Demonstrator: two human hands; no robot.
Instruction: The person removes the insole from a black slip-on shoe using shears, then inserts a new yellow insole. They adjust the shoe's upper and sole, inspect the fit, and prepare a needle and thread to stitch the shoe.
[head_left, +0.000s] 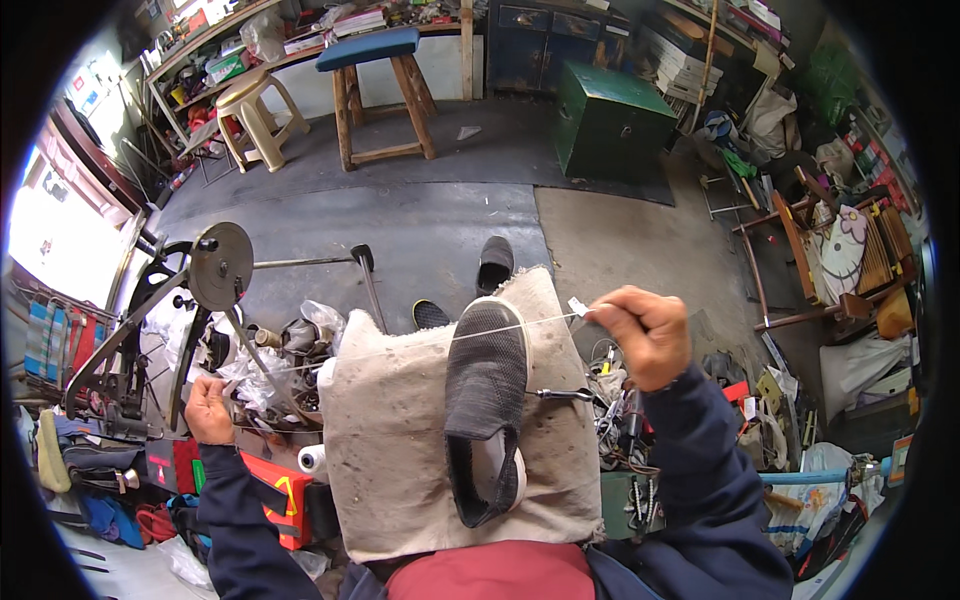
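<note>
A white thread stretches taut across my lap between both hands. My right hand is closed, pinching the thread's right end along with a small white scrap. Over at the left, my left hand is closed on the other end of the thread. Under the thread lies a dark grey slip-on shoe, toe pointing away from me, on a stained beige cloth over my lap. An awl-like tool rests right of the shoe. A white thread spool sits at the cloth's left edge.
A metal sewing machine with a round wheel stands at left. Beyond are a blue-topped stool, a plastic stool and a green box. Another dark shoe is on the floor. Tools and bags clutter both sides.
</note>
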